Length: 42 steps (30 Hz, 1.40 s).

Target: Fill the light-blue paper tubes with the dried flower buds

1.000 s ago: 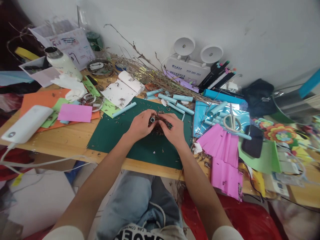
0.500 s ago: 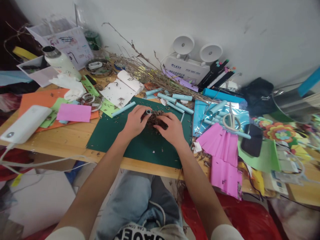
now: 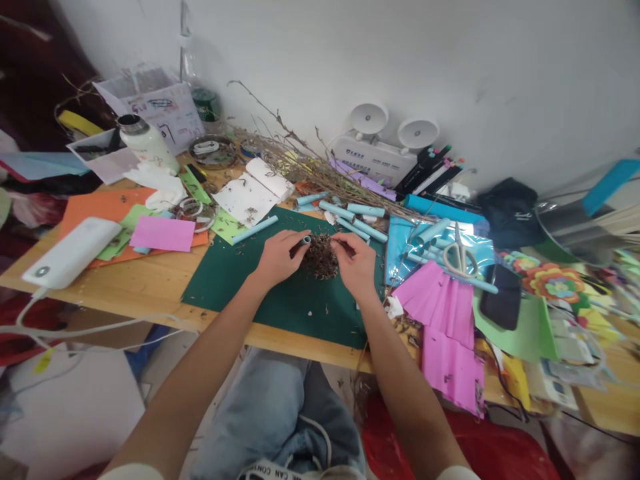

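My left hand (image 3: 281,257) is closed round a short light-blue paper tube (image 3: 307,239), its open end facing up and most of its length hidden by my fingers. Just right of the tube lies a heap of dried brown plant bits (image 3: 321,259) on the dark green cutting mat (image 3: 285,313). My right hand (image 3: 356,263) is at the heap's right edge, thumb and fingers pinched on some of the bits. A longer blue paper tube (image 3: 255,229) rests at the mat's upper left, and several more blue tubes (image 3: 367,210) lie along its far edge.
Behind the mat, dry twigs (image 3: 305,157) stretch before a white router (image 3: 373,160). Scissors (image 3: 461,257), pink crepe paper (image 3: 440,293) and a phone (image 3: 501,293) lie at right. A power bank (image 3: 73,253), coloured paper and an uncapped bottle (image 3: 147,143) are at left.
My right hand has drawn back rightward from over the heap to its edge, fingers now pinched, uncovering more of the heap. My left hand still holds the tube. The camera view has shifted slightly.
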Each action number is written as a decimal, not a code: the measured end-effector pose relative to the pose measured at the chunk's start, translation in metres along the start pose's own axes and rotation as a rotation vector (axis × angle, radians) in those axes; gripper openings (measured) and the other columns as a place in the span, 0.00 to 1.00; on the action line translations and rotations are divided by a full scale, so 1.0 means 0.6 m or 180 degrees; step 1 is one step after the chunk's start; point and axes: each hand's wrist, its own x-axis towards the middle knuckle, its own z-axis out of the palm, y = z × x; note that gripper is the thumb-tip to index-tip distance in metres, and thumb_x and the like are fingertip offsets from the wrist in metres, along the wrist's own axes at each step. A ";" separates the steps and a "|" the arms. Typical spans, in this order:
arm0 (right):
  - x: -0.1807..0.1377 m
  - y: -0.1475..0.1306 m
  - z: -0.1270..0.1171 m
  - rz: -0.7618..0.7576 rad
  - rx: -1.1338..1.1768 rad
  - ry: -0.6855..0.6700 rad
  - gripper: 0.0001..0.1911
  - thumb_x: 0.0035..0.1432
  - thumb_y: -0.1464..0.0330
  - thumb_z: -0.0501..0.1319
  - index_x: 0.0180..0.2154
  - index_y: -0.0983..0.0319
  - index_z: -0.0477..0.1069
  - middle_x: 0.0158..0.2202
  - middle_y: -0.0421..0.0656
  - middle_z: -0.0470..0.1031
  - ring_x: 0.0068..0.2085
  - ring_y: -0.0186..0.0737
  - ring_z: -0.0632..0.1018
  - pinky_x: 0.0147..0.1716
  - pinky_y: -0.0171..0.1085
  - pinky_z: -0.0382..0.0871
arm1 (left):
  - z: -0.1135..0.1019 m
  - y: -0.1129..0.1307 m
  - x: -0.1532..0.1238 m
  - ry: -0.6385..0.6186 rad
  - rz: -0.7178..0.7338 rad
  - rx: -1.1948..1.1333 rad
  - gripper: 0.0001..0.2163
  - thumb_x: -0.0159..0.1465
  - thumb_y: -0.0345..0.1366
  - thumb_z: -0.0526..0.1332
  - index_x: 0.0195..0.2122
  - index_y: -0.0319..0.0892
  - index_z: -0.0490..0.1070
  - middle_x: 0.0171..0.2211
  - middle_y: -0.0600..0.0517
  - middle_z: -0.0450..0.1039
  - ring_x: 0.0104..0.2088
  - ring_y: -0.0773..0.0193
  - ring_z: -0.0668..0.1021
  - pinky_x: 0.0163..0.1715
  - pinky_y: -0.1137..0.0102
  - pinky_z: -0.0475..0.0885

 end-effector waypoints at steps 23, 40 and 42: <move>0.013 -0.030 0.051 -0.0791 -0.0294 -0.0474 0.08 0.61 0.69 0.58 0.39 0.59 0.76 0.41 0.47 0.76 0.43 0.42 0.77 0.46 0.41 0.73 | 0.012 -0.008 -0.006 0.0191 0.0057 0.0129 0.15 0.65 0.32 0.56 0.50 0.40 0.75 0.42 0.44 0.80 0.42 0.60 0.81 0.45 0.63 0.77; 0.011 -0.025 0.065 -0.0900 -0.0737 -0.0537 0.13 0.67 0.66 0.54 0.45 0.60 0.76 0.47 0.49 0.76 0.48 0.43 0.76 0.50 0.42 0.71 | 0.010 -0.003 -0.002 0.0231 -0.0151 0.0156 0.11 0.64 0.32 0.56 0.45 0.40 0.75 0.42 0.45 0.79 0.42 0.60 0.80 0.46 0.65 0.75; 0.007 -0.032 0.054 -0.0931 -0.0721 -0.0529 0.14 0.66 0.66 0.54 0.47 0.61 0.76 0.50 0.50 0.75 0.51 0.44 0.75 0.53 0.43 0.70 | 0.010 -0.002 -0.002 0.0261 -0.0224 0.0154 0.11 0.65 0.33 0.56 0.45 0.39 0.75 0.42 0.45 0.79 0.43 0.59 0.80 0.46 0.65 0.75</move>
